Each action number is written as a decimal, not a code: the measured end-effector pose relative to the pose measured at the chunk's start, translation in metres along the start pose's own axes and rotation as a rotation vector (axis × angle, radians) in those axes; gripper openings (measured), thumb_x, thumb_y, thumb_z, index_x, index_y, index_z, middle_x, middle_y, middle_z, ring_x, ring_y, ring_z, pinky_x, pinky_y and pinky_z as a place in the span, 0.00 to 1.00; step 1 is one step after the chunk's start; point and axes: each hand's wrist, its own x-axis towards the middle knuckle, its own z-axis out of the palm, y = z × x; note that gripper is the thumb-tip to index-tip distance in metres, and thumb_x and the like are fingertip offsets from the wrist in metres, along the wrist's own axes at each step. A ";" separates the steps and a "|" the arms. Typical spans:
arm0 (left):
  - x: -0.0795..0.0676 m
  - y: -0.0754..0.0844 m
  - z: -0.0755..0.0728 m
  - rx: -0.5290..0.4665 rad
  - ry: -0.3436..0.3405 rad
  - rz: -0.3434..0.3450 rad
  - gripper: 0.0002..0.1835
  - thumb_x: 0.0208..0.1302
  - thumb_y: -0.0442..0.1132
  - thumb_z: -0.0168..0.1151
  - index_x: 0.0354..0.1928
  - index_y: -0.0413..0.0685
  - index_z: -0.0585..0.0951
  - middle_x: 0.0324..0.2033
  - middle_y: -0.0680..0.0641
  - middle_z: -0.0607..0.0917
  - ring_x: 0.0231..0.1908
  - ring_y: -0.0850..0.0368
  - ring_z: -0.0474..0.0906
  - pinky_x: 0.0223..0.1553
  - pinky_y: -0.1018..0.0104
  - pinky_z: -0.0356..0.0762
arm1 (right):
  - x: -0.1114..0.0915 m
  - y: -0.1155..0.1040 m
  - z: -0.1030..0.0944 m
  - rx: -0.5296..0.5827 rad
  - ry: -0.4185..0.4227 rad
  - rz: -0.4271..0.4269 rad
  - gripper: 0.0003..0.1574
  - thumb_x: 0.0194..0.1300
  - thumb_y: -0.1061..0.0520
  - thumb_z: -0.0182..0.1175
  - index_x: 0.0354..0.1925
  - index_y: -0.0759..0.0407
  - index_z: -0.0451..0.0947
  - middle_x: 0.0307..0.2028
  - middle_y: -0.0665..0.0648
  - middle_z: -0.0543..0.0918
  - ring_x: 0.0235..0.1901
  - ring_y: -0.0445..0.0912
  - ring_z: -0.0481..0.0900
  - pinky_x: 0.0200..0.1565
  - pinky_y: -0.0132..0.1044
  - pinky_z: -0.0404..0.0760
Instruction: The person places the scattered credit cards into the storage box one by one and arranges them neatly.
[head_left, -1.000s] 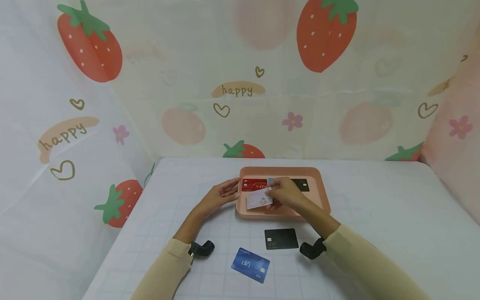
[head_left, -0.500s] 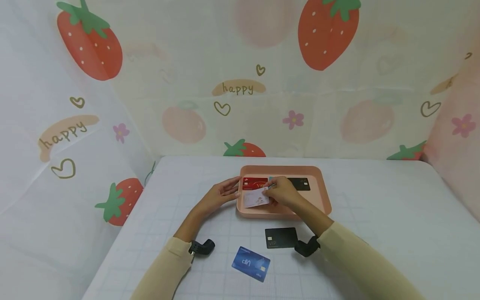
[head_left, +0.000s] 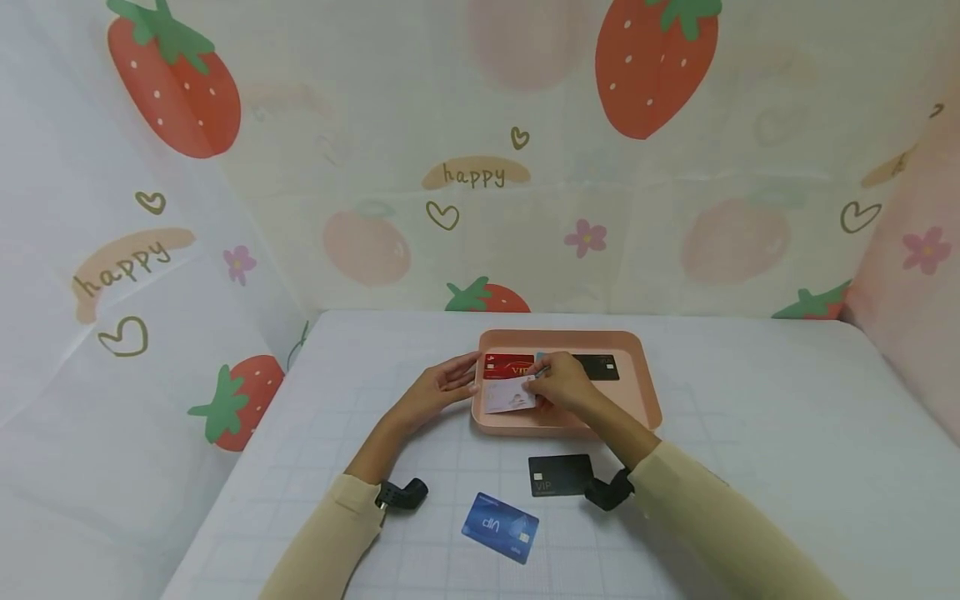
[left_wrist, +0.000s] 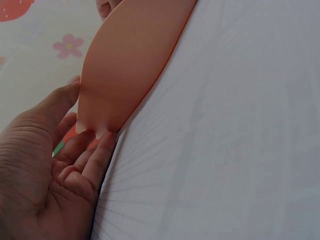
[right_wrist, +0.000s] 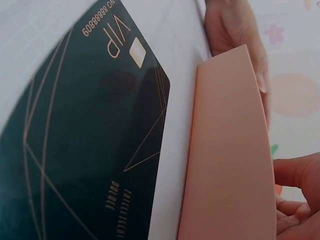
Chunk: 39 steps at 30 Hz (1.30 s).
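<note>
My right hand (head_left: pixel 564 385) pinches the right end of a white card (head_left: pixel 509 395) with a small printed picture, low over the front left part of a pink tray (head_left: pixel 647 392). Behind it in the tray lie a red VIP card (head_left: pixel 502 364) and a black card (head_left: pixel 600 367). A light blue card (head_left: pixel 541 357) between them is mostly hidden by the right hand. My left hand (head_left: pixel 438 390) rests its fingertips against the tray's left side. In the left wrist view the left hand's fingers (left_wrist: pixel 102 155) touch the tray's outer wall (left_wrist: pixel 131 55), fairly relaxed.
On the white tablecloth in front of the tray lie a black VIP card (head_left: pixel 558 475) and a blue VIP card (head_left: pixel 500 528), the blue one turned askew. A strawberry-printed curtain (head_left: pixel 480 233) stands behind the table. Each wrist wears a black camera.
The right hand has shifted slightly left with the white card, which now sits nearer the tray's left wall and flatter. The left hand stays at the tray's side.
</note>
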 end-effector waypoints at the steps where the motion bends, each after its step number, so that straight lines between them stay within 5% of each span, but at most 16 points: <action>1: 0.000 0.000 0.000 -0.001 0.000 -0.001 0.34 0.71 0.38 0.64 0.77 0.49 0.64 0.74 0.47 0.67 0.71 0.50 0.67 0.67 0.61 0.69 | -0.001 0.000 0.000 -0.003 -0.001 0.001 0.14 0.67 0.64 0.66 0.48 0.71 0.78 0.18 0.56 0.80 0.15 0.43 0.77 0.20 0.30 0.79; 16: -0.001 0.002 -0.001 -0.012 0.001 0.006 0.34 0.71 0.36 0.64 0.76 0.48 0.65 0.74 0.46 0.67 0.71 0.50 0.66 0.67 0.65 0.69 | -0.003 -0.002 0.003 -0.058 0.004 -0.061 0.11 0.66 0.65 0.66 0.44 0.71 0.79 0.16 0.57 0.80 0.14 0.44 0.79 0.16 0.28 0.71; 39: -0.004 0.004 0.001 -0.019 -0.003 -0.011 0.35 0.72 0.36 0.63 0.77 0.46 0.63 0.75 0.46 0.66 0.72 0.50 0.66 0.67 0.64 0.69 | -0.003 0.003 0.005 -0.119 0.007 -0.063 0.13 0.63 0.64 0.69 0.44 0.71 0.81 0.18 0.56 0.81 0.15 0.45 0.79 0.17 0.26 0.71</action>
